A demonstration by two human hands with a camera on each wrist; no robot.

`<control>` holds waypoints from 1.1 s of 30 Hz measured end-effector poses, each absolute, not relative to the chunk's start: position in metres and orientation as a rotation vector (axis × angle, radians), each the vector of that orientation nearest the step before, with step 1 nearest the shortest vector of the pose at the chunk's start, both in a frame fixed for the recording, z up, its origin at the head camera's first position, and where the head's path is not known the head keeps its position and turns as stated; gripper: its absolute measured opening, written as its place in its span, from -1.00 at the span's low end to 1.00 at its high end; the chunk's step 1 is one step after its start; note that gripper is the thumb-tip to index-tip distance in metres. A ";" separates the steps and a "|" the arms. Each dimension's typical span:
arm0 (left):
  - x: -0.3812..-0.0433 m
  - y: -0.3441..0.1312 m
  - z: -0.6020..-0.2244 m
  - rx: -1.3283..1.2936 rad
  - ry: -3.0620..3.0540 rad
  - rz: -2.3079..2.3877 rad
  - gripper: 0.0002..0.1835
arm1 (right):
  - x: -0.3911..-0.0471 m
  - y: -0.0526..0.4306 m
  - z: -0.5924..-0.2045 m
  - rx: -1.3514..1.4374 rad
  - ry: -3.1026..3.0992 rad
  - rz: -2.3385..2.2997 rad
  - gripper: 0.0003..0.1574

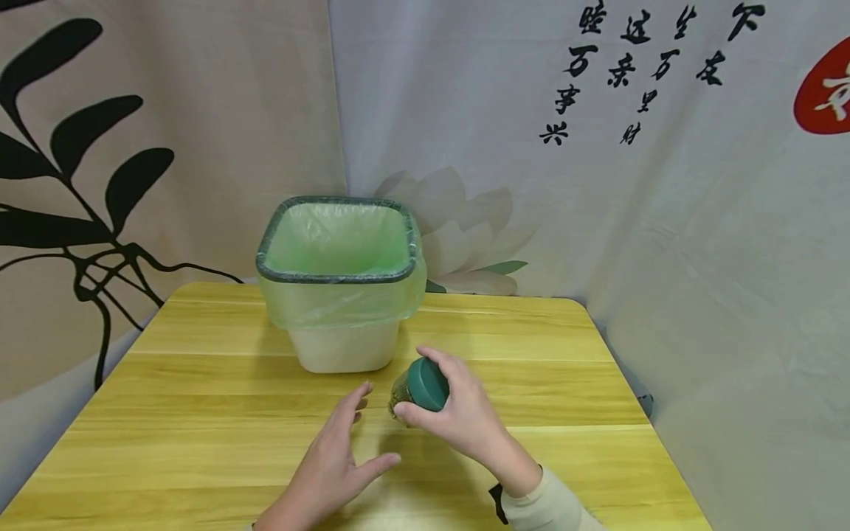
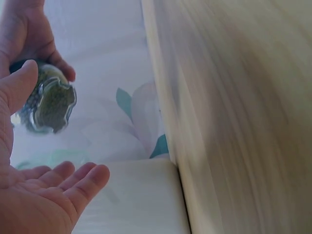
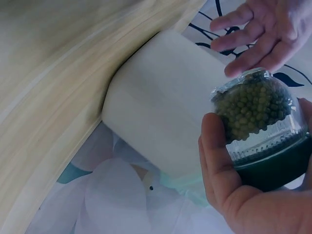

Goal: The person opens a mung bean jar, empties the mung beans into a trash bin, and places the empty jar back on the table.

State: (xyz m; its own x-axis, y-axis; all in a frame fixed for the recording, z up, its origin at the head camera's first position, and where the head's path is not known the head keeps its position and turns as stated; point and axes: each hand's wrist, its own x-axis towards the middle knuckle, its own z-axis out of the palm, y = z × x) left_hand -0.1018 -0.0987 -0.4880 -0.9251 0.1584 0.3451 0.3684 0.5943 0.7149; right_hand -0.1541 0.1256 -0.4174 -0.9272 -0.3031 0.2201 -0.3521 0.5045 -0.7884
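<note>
A small clear glass jar with a dark green lid is part-filled with small round green beans. My right hand grips it around the lid, thumb on one side and fingers on the other. The jar is tilted above the table, its base turned toward my left hand, and the beans lie toward that base. My left hand is held just left of the jar, palm facing it, fingers extended and thumb spread. Nothing is in that hand; in the left wrist view its fingers lie apart from the jar.
A white bin stands at the back of the wooden table, left of the jar. A light green bag lines it, folded over under a dark rim. Printed cloth hangs behind and along the right side.
</note>
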 end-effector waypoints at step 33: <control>-0.130 -0.065 -0.481 -0.494 -2.336 -1.262 0.10 | -0.148 0.096 -0.416 0.597 -2.699 1.436 0.11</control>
State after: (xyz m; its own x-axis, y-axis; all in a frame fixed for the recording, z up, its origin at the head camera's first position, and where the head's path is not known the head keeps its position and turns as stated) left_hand -0.1299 -0.0654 -0.4815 -0.8407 0.1018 0.5318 0.5006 0.5204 0.6918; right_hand -0.1479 0.0958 -0.4157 -0.9262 -0.3198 0.1998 -0.3444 0.5017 -0.7935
